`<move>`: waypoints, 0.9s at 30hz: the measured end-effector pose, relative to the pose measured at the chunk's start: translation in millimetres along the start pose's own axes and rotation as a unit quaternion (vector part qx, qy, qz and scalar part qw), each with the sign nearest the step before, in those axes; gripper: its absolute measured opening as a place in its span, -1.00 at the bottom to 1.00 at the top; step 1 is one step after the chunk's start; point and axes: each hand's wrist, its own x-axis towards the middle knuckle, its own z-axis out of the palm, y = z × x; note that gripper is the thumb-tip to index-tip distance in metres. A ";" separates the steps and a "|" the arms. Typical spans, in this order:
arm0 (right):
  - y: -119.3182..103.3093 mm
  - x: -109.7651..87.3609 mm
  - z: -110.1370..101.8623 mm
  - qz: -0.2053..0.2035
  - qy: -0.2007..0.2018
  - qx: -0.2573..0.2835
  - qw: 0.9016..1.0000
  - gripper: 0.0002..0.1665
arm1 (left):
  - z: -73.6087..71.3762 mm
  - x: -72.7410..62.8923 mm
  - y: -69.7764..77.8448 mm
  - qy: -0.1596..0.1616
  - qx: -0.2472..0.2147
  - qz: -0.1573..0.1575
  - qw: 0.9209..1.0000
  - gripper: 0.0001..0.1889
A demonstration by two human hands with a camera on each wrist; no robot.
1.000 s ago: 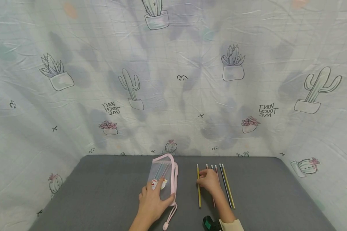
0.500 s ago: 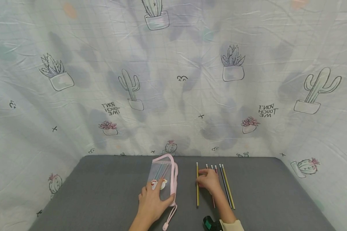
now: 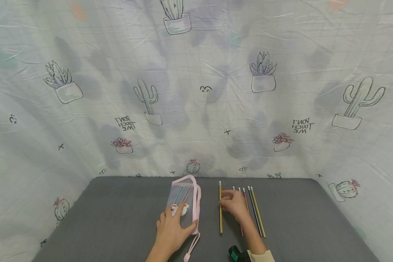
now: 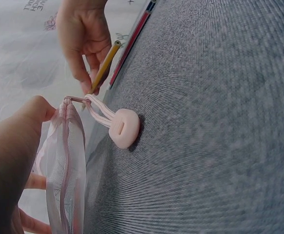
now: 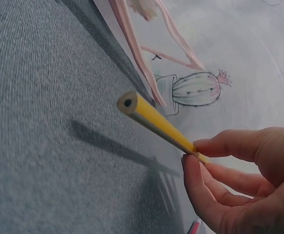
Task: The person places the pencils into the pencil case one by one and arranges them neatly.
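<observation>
My right hand [image 3: 234,204] pinches a yellow pencil [image 3: 221,220] between thumb and fingers. In the right wrist view that pencil [image 5: 159,122] is raised off the grey surface, its unsharpened end towards the camera and its shadow beneath. Spread over a clear mesh pencil case [image 3: 195,205] with pink trim is my left hand [image 3: 171,228], the thumb on the zip edge. Several slim blue and pink pencils [image 3: 181,194] show through the mesh. In the left wrist view the case [image 4: 66,170] appears edge-on, with its pink zip strap [image 4: 124,128] hanging at the end.
Several more pencils [image 3: 256,211], among them a yellow, a dark and a reddish one, lie side by side to the right, partly under the right forearm. A grey tabletop [image 3: 124,214] spreads around, backed by a cactus-print curtain [image 3: 183,138]. A black device sits at the right wrist.
My right hand has shifted slightly left and away from me, carrying the yellow pencil farther from the other pencils and nearer the case. The left hand has stayed put.
</observation>
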 end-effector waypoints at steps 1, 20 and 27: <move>-0.7 -0.1 1.1 -0.002 0.001 0.000 1.000 -0.52 | 0.1 -0.1 0.0 0.000 0.000 -0.001 1.000 -0.10; -7.8 -0.5 28.3 -0.019 -0.021 -0.007 1.000 -0.52 | 0.5 0.7 0.4 -0.007 0.004 -0.008 1.000 -0.09; -14.5 2.0 36.1 -0.025 -0.026 -0.006 0.999 -0.51 | 0.4 1.7 0.5 -0.015 0.007 -0.015 1.000 -0.08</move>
